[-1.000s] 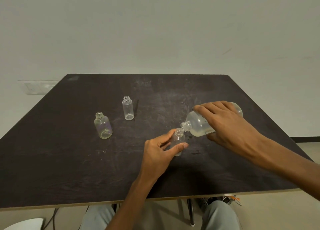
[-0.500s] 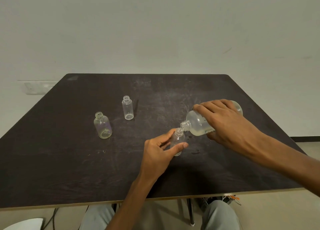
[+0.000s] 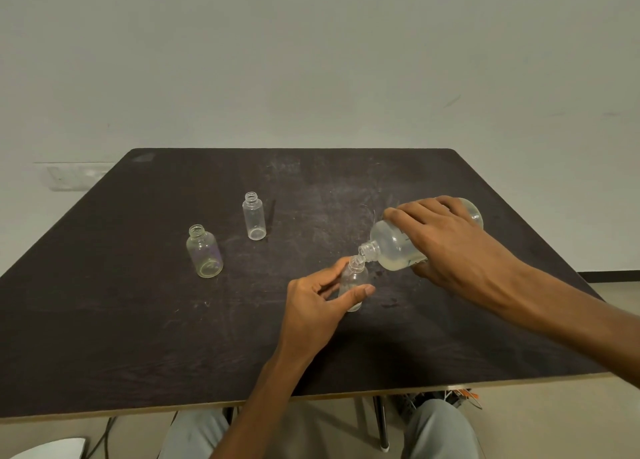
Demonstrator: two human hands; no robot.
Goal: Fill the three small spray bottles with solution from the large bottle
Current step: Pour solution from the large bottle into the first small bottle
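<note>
Tipping the large bottle [image 3: 394, 244] with your right hand [image 3: 446, 247], you hold it almost on its side above the dark worktop [image 3: 138, 320], neck pointing down and toward your left. That hand is wrapped over the bottle's body, fingers across the top and thumb underneath. Pale solution pools along the lower side of the bottle. Its open mouth sits right at the mouth of the small spray bottle [image 3: 353, 282] just below it; whether liquid is passing between them is too fine to tell.

Your left hand [image 3: 318, 306] pinches that small bottle between thumb and fingers, keeping it upright on the worktop. Its base shows below your thumb, and how full it is cannot be made out.

Left of that small bottle, well apart from it, stands a wider small bottle [image 3: 204, 256], uncapped and upright. Beyond and a little to the right of that one stands a slimmer small bottle [image 3: 254, 216], also uncapped and upright. Both look clear, with nothing visible inside. Neither hand touches them.
</note>
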